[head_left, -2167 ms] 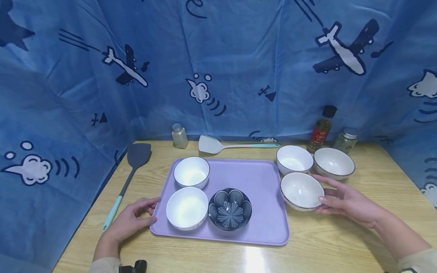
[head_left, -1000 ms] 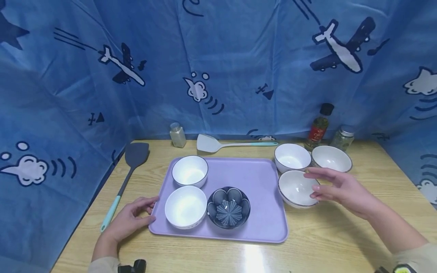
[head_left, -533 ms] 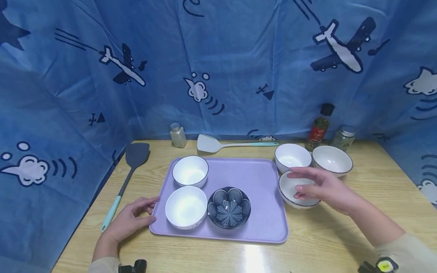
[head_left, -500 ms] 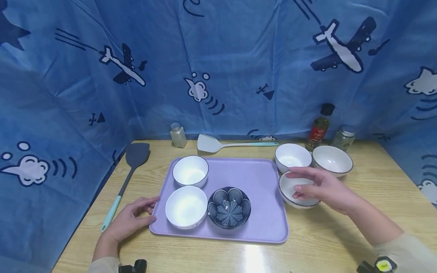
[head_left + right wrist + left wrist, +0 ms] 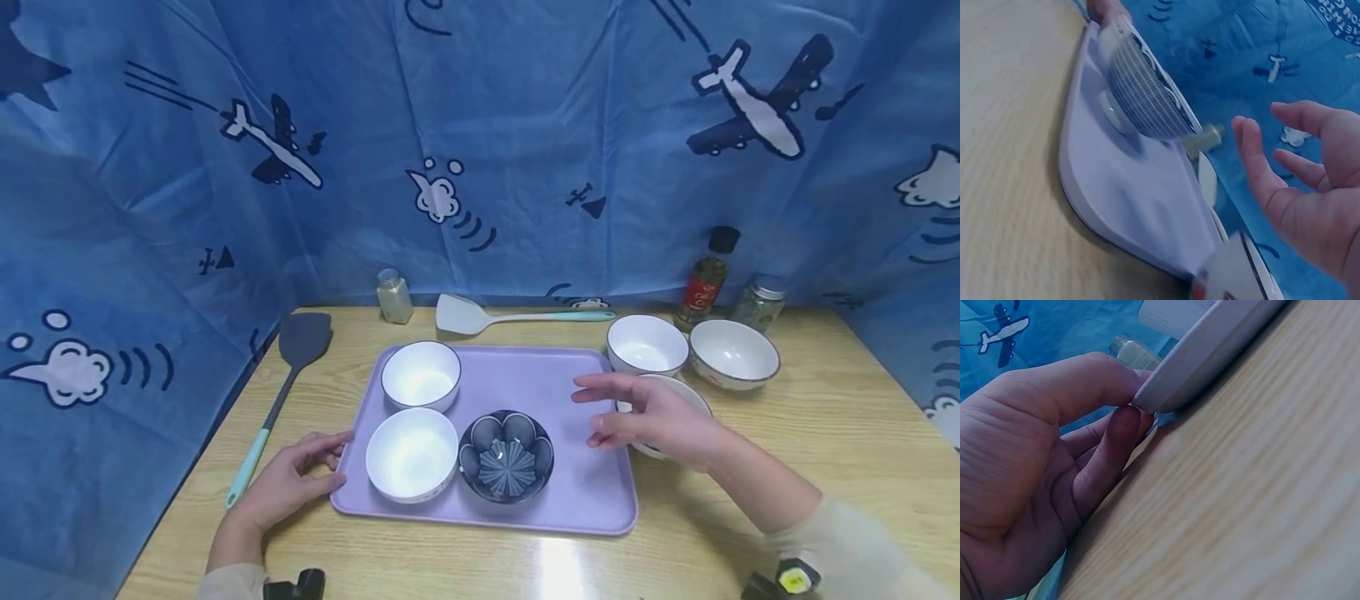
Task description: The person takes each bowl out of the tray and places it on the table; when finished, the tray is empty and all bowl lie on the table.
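Note:
My left hand (image 5: pixel 296 479) is at the left edge of a lilac tray (image 5: pixel 540 375). In the left wrist view, its thumb and fingers pinch the tray's rim (image 5: pixel 1175 378). My right hand (image 5: pixel 648 417) hovers over the tray's right edge, fingers spread and holding nothing. It partly hides a white bowl (image 5: pixel 690 392) beside the tray. To its left on the tray sits a dark blue bowl with a petal pattern (image 5: pixel 506 458), apart from the fingers. Two white bowls, one at the back (image 5: pixel 422 375) and one in front (image 5: pixel 412 456), stand on the tray's left side.
Two more white bowls (image 5: pixel 647 343) (image 5: pixel 735 354) stand at the back right. Behind them are a red-labelled bottle (image 5: pixel 703 283) and a lidded jar (image 5: pixel 759 304). A white turner (image 5: pixel 461 315) and a small shaker (image 5: pixel 393 297) lie behind the tray; a dark turner (image 5: pixel 300 342) lies left.
My right hand has let go of the white bowl beside the tray, lifted, and moved left over the tray's edge. My left hand has stayed at the tray; the bowls have not moved.

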`<control>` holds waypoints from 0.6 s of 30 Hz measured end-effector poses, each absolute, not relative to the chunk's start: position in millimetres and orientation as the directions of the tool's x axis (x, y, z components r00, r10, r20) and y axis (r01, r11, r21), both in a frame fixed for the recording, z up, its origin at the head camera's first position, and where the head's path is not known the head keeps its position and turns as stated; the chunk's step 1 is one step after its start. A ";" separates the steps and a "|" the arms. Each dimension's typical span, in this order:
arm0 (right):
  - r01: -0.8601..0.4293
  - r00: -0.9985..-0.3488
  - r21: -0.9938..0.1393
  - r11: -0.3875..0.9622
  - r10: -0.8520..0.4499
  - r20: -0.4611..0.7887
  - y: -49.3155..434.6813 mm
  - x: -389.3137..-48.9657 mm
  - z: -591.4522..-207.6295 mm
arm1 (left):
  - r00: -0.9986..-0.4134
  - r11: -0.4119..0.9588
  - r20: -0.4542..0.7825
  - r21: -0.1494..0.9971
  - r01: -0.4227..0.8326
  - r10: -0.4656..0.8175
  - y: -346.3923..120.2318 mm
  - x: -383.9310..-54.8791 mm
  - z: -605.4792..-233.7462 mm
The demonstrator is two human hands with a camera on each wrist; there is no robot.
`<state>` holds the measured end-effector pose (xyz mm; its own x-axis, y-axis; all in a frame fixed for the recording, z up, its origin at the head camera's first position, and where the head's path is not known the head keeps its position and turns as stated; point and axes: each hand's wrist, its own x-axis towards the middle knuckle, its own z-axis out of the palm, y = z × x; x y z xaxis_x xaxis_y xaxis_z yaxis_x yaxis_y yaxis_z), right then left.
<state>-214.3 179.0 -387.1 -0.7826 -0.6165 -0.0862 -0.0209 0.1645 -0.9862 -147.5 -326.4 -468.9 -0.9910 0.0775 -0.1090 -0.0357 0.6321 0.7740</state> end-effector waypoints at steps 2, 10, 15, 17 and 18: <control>0.005 -0.773 -0.989 0.148 -0.626 -0.098 171.4 -211.3 -388.4 | -0.991 0.637 -0.110 0.770 -0.036 0.077 -326.2 -147.3 -469.0; 0.092 -0.747 -0.987 0.128 -0.647 -0.154 142.9 -197.8 -400.2 | -0.991 0.630 -0.103 0.776 -0.025 0.087 -327.0 -147.6 -468.2; 0.099 -0.755 -0.986 0.133 -0.635 -0.162 133.1 -195.3 -406.6 | -0.991 0.624 -0.092 0.782 -0.013 0.096 -327.4 -146.7 -468.7; 0.094 -0.761 -0.986 0.139 -0.628 -0.161 131.3 -196.5 -409.9 | -0.991 0.622 -0.094 0.783 -0.015 0.095 -327.3 -146.7 -468.8; 0.089 -0.763 -0.986 0.141 -0.627 -0.159 130.9 -196.9 -411.4 | -0.991 0.623 -0.096 0.782 -0.016 0.094 -327.3 -146.7 -468.7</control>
